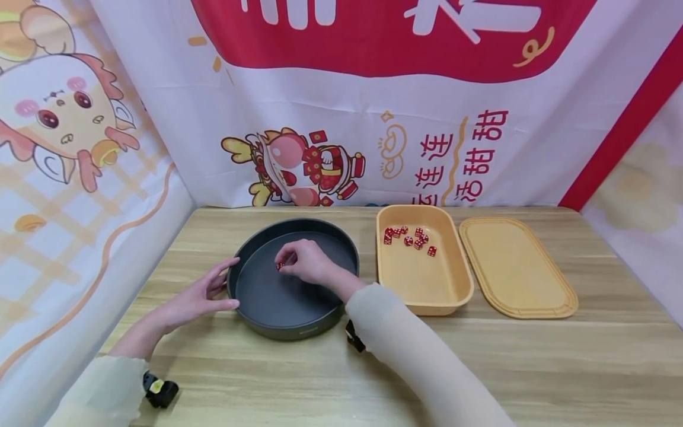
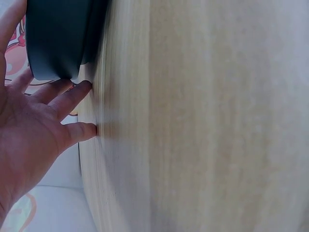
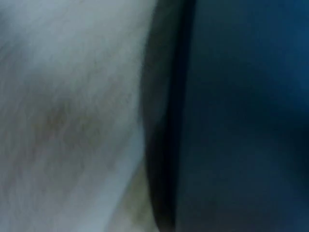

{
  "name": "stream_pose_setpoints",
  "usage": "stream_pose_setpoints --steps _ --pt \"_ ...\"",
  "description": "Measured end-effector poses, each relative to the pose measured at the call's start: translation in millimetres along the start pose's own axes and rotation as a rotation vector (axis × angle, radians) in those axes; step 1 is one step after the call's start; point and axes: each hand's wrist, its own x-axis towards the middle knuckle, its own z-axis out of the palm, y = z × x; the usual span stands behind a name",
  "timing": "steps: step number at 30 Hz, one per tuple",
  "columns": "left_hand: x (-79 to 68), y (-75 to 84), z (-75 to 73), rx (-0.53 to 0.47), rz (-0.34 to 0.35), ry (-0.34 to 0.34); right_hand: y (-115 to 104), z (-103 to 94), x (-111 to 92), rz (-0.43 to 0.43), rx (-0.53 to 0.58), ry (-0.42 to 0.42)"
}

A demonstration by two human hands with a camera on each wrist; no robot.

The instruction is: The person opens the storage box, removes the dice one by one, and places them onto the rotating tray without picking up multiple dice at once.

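Observation:
In the head view, a round dark baking pan (image 1: 285, 305) sits at the left of the table. My right hand (image 1: 309, 263) reaches over its inside, pinching a red die (image 1: 280, 266) with white pips between thumb and fingertips. At the pan's left side is my left hand (image 1: 205, 293), thumb and fingers spread along the outer wall. The left wrist view shows those fingers (image 2: 70, 99) fairly straight, close beside the pan wall (image 2: 58, 41) and down at the tabletop. Dark, blurred pan wall (image 3: 231, 121) fills much of the right wrist view, where the hand is hidden.
Right of the pan stands a yellow rectangular tub (image 1: 421, 290) holding several red dice (image 1: 418, 240). A flat yellow lid (image 1: 517, 267) lies beside it on the wooden table (image 1: 299, 379). Printed cloth (image 1: 331, 95) hangs behind the table's back edge.

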Motion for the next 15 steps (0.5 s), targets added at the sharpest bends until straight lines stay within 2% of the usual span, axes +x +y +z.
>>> stream_pose_setpoints --steps 6,15 --pt "0.3 0.8 0.5 0.0 0.005 0.001 2.5 8.0 4.5 0.026 -0.017 -0.021" --pt "-0.4 1.4 0.2 -0.004 0.003 0.0 2.1 9.3 6.1 0.062 -0.021 -0.021"
